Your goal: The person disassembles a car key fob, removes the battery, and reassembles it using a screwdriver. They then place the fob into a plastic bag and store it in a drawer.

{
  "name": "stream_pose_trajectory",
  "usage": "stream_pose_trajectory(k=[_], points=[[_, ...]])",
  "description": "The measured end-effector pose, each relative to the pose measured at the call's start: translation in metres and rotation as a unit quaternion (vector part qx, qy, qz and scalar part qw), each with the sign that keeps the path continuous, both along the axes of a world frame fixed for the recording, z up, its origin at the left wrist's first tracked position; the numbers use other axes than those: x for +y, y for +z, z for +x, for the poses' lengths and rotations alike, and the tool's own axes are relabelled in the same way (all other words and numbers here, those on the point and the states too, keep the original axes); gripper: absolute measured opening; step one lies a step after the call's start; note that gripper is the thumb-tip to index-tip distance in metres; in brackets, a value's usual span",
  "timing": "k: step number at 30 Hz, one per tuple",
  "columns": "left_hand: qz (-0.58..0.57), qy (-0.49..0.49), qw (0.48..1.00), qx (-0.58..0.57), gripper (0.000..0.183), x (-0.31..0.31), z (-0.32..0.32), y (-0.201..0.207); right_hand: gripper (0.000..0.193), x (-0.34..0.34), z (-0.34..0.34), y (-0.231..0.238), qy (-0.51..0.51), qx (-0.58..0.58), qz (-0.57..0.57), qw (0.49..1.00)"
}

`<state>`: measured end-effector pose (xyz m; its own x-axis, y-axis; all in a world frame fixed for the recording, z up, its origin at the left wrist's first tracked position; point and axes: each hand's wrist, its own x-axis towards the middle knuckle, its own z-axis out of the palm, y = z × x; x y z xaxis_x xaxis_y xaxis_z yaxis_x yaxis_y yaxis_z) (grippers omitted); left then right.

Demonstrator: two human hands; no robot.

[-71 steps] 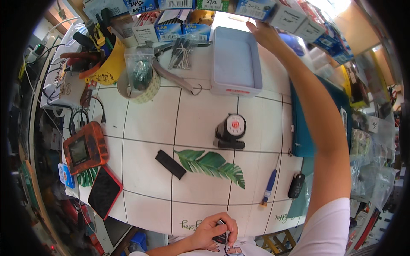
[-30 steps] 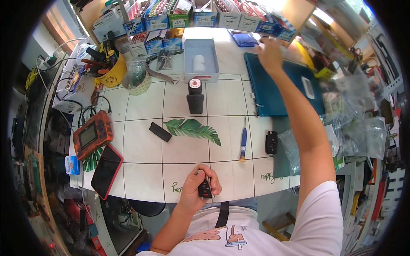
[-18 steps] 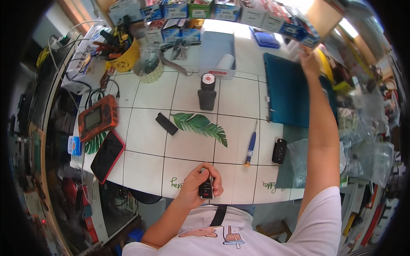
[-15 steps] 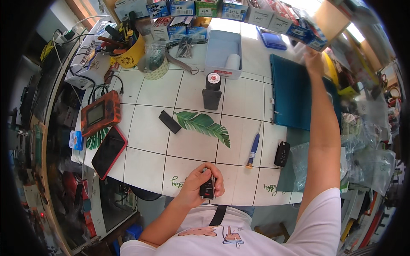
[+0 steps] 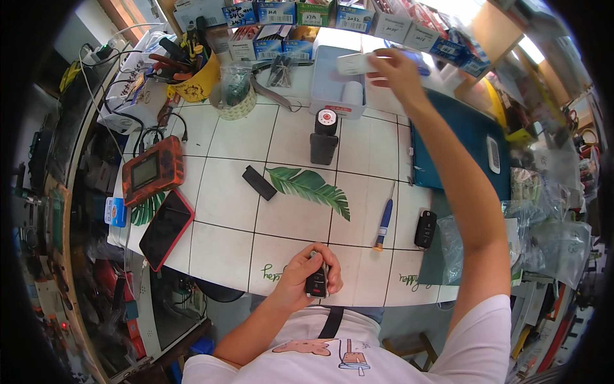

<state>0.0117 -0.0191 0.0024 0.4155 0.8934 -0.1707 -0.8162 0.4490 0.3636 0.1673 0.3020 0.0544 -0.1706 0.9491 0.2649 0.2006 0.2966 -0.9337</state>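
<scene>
My left hand is closed around a black car key fob, held upright near the table's front edge; a red button shows at its lower end. My right hand reaches to the far side and pinches a small white box above the rim of a pale plastic bin. A white cylinder stands inside that bin. On the table lie a second black car key, a blue screwdriver and a slim black piece next to a printed green leaf.
A dark bottle-shaped thing stands mid-table. To the left are an orange handheld device, a phone and a yellow tool pot. A teal laptop-like slab lies under my right forearm. Battery boxes line the back.
My right hand has swung left from the boxes at the far right to the plastic bin and now holds a small white box. My left hand keeps the key fob in place.
</scene>
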Motion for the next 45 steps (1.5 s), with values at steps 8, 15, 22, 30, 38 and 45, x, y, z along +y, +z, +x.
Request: stream_pose_trajectory(k=[8, 15, 22, 30, 38, 45], points=[[-0.007, 0.014, 1.0, -0.009, 0.022, -0.001, 0.003, -0.003, 0.03, 0.026, 0.033, -0.011, -0.133, -0.263, 0.152, 0.944], [-0.004, 0.005, 1.0, -0.004, 0.023, 0.0, 0.004, -0.003, 0.034, 0.053, 0.155, -0.015, -0.335, -0.474, 0.163, 0.798], [-0.001, -0.018, 0.998, -0.053, 0.02, 0.002, 0.001, -0.004, 0.049, 0.075, 0.2, -0.049, -0.352, -0.609, 0.174, 0.689], [-0.006, -0.013, 1.0, -0.018, 0.021, 0.0, 0.0, 0.0, 0.039, 0.063, 0.189, -0.04, -0.328, -0.574, 0.2, 0.724], [-0.017, -0.009, 1.0, -0.004, 0.022, 0.001, 0.002, 0.0, 0.03, 0.027, 0.168, -0.025, -0.281, -0.549, 0.231, 0.753], [0.002, -0.006, 1.0, -0.016, 0.022, 0.001, 0.002, -0.004, 0.035, 0.042, 0.146, -0.027, -0.278, -0.584, 0.238, 0.725]])
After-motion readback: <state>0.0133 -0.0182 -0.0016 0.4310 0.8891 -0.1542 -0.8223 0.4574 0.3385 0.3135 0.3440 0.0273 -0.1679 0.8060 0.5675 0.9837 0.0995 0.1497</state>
